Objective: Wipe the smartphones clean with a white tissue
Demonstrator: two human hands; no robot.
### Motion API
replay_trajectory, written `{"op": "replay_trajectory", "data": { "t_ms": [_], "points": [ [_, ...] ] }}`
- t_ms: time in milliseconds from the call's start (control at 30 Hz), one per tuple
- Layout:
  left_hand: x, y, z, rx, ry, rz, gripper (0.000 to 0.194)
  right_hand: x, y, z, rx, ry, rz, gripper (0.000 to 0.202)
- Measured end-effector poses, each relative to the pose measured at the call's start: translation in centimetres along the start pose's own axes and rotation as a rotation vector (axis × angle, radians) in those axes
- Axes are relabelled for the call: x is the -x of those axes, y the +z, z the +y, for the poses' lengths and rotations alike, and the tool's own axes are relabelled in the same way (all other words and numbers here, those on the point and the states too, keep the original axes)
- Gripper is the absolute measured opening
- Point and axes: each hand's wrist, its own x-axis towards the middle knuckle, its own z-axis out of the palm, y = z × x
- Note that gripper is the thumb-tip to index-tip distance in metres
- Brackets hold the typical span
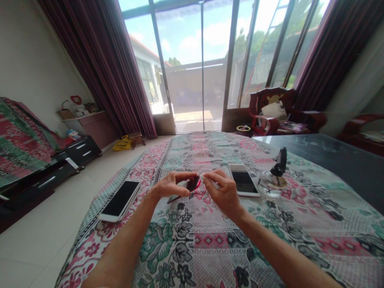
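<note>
Near the middle of the cloth-covered table, my left hand (172, 185) grips a small dark object with a bright red edge (193, 183) between thumb and fingers. My right hand (220, 186) is closed round a small white item (212, 183), its fingertips beside the red edge. Under my left hand, a thin dark-edged object (175, 198) shows in part. A white phone with a black screen (120, 200) lies to the left. Another white phone (243, 180) lies just right of my right hand.
On the patterned tablecloth (210, 252), a clear glass bottle with a black top (273, 182) stands right of the right phone. A dark tabletop (324, 152) adjoins at the right. Beyond are a wooden chair (271, 106) and a yellow bag (123, 143) on the floor.
</note>
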Motion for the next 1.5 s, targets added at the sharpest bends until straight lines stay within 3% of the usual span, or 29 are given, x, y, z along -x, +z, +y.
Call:
{"op": "replay_trajectory", "data": {
  "t_ms": [133,300,500,700,900,1100,1300,1500],
  "points": [
    [0.1,0.0,0.2,-0.001,0.007,0.027,0.065,-0.1,0.0,-0.8,-0.03,-0.03,-0.024,0.014],
    [-0.1,0.2,0.2,-0.034,0.023,-0.017,0.066,-0.2,-0.2,0.2,0.008,0.024,0.008,0.013],
    [0.1,-0.1,0.1,-0.045,0.007,0.025,0.067,0.1,0.2,-0.4,-0.019,-0.078,-0.011,0.013],
    [-0.2,0.1,-0.3,-0.068,0.049,0.005,0.067,0.1,0.0,0.5,0.018,-0.036,0.008,0.011],
    [0.0,0.0,0.0,-0.057,0.03,0.031,0.067,0.1,0.2,-0.4,-0.009,-0.094,-0.008,0.012],
    [-0.2,0.3,0.0,-0.097,0.048,0.007,0.067,0.0,-0.1,0.7,0.054,-0.034,0.03,0.01],
    [-0.2,-0.1,-0.3,-0.08,0.049,0.037,0.067,0.1,0.1,-0.2,-0.018,-0.087,-0.012,0.012],
    [-0.2,0.5,0.4,-0.121,0.028,0.021,0.067,0.1,-0.1,0.6,0.033,-0.017,0.029,0.011]
  ]
}}
